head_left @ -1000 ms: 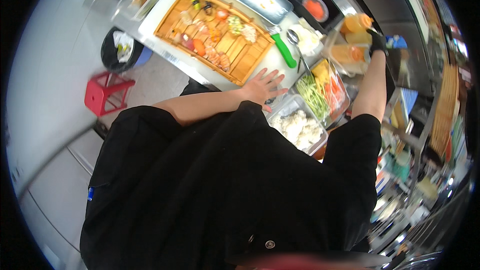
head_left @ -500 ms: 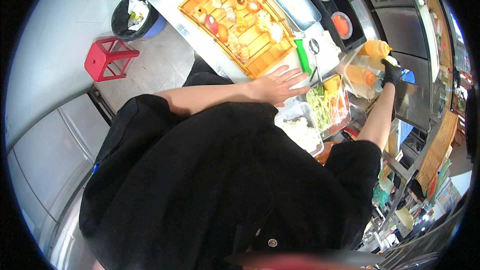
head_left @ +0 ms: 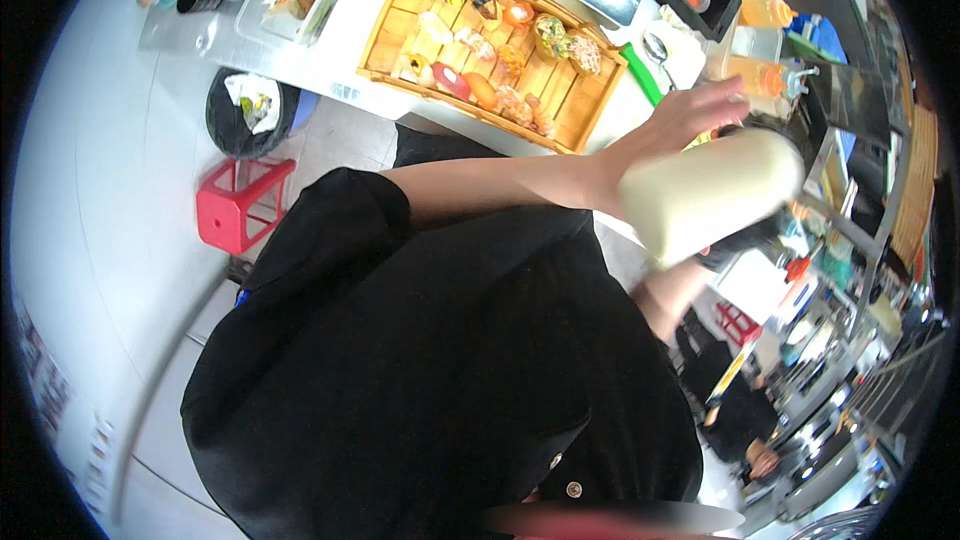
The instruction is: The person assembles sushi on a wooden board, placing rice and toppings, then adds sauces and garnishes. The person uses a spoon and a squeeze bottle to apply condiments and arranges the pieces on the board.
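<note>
A cream-coloured bottle (head_left: 715, 190), smeared by motion, is raised close in front of me. My right hand (head_left: 748, 238), in a black glove, grips it, with most of the glove hidden behind it. My left hand (head_left: 675, 130) is bare and reaches to the right, its fingers stretched out just behind the bottle, which covers part of the palm. Left of that hand lies a wooden tray (head_left: 392, 40) with a small railing. Several pieces of nigiri sushi (head_left: 482, 91) and two topped rolls (head_left: 568, 43) sit on it.
Beyond my left hand lie a green handle (head_left: 640, 75) and a spoon (head_left: 656, 48). Sauce bottles (head_left: 755, 77) stand at the right. A clear food container (head_left: 325, 10) is at the far left, above a bin (head_left: 225, 125) and red stool (head_left: 230, 212). Another person (head_left: 735, 410) is at lower right.
My right hand has come back from the sauce bottles, bringing the cream-coloured bottle up close to me. My left hand has lifted and shifted right. The view has turned.
</note>
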